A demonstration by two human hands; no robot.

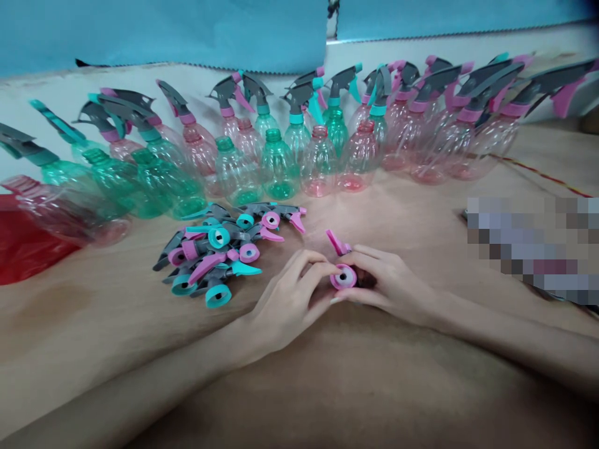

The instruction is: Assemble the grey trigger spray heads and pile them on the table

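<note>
Your two hands, left [292,293] & right [388,280], meet at centre frame, both pinched on one pink spray head [344,274]. Cap ring faces you, trigger points up & away. Loose heads pile [219,255] lies just left, nearer your left hand.

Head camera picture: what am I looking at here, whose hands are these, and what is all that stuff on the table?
No machine here: a person wears a camera on the head, looking down at their own bare hands. The left hand and right hand together hold one pink spray head over a brown table. Beside the left hand lies a pile of loose spray heads, pink and teal. Behind stand rows of green and pink bottles, some already capped with sprayers, some open. A red bag lies at far left.
</note>
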